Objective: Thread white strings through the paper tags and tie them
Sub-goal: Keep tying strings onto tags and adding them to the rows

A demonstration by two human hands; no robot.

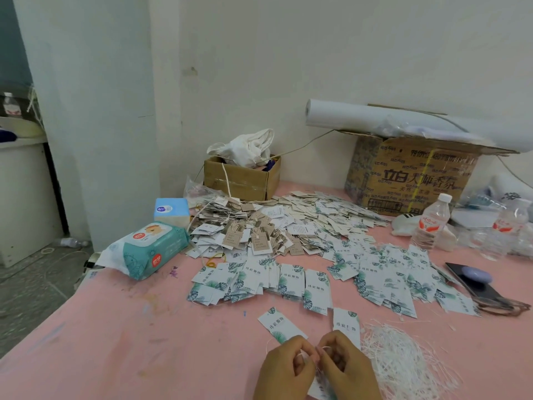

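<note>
Where the left hand (284,368) and right hand (347,368) meet, just left of the string pile (403,368), their fingers (304,347) pinch a white string (325,347). It is thin and looped.

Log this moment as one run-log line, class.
phase: tying | left hand: pinches white string | right hand: pinches same string | paper tag: beneath hands | spare strings: heap right of hands

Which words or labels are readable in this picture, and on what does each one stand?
"伟宸服饰": on the white tags.
"HIGH END WORK CLOTHES": on the brown tags, somewhat blurred.
"立白 大师香氛": on the big box; its smaller print is unreadable.
Too blurred to read: the labels on the wipes pack, bottle and tissue pack.
</note>
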